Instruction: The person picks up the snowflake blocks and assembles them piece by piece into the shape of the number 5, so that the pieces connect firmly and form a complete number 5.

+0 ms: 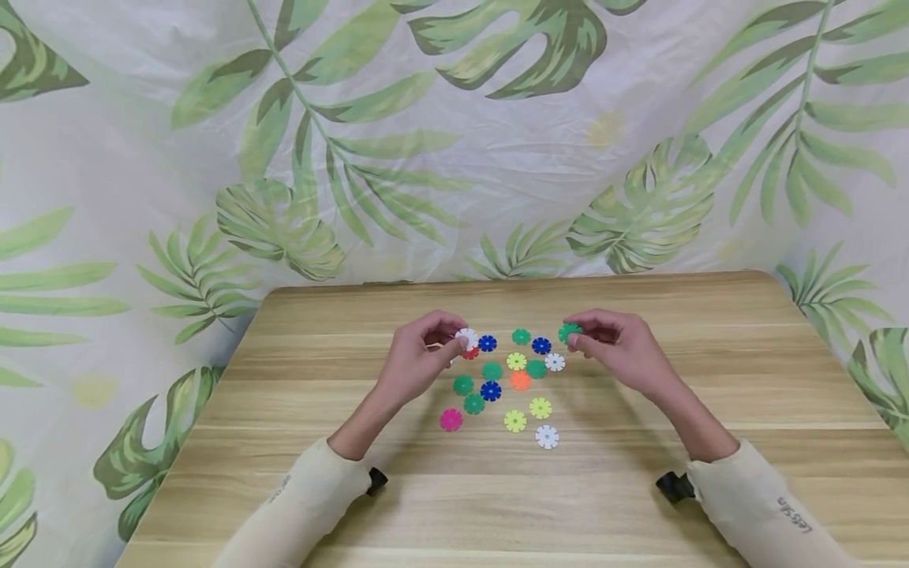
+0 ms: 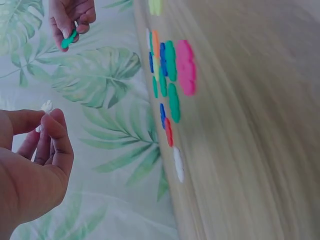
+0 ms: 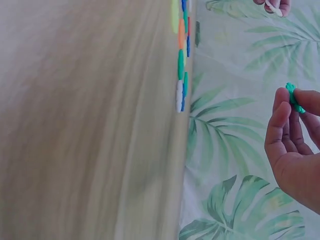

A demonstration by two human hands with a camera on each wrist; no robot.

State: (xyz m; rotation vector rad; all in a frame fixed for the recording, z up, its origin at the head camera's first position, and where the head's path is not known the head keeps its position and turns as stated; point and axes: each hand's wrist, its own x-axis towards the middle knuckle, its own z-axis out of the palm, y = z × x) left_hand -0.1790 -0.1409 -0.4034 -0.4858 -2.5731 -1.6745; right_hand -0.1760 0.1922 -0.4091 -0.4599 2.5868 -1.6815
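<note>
Between thumb and fingers, my left hand (image 1: 424, 353) pinches a white notched disc (image 1: 465, 339), held above the table in the left wrist view. My right hand (image 1: 619, 345) pinches a green notched disc (image 1: 569, 333) the same way, raised at the right of the group. Under the left fingertips a red disc (image 1: 470, 354) is partly hidden, with a blue disc (image 1: 487, 343) beside it. Nearest the right hand on the table are a white disc (image 1: 555, 362) and another blue disc (image 1: 541, 345).
More discs lie flat on the wooden table (image 1: 611, 497) between the hands: several green, an orange one (image 1: 521, 380), yellow ones and a magenta one (image 1: 450, 420) nearer the front left. A leaf-patterned cloth (image 1: 398, 158) hangs behind the table's far edge.
</note>
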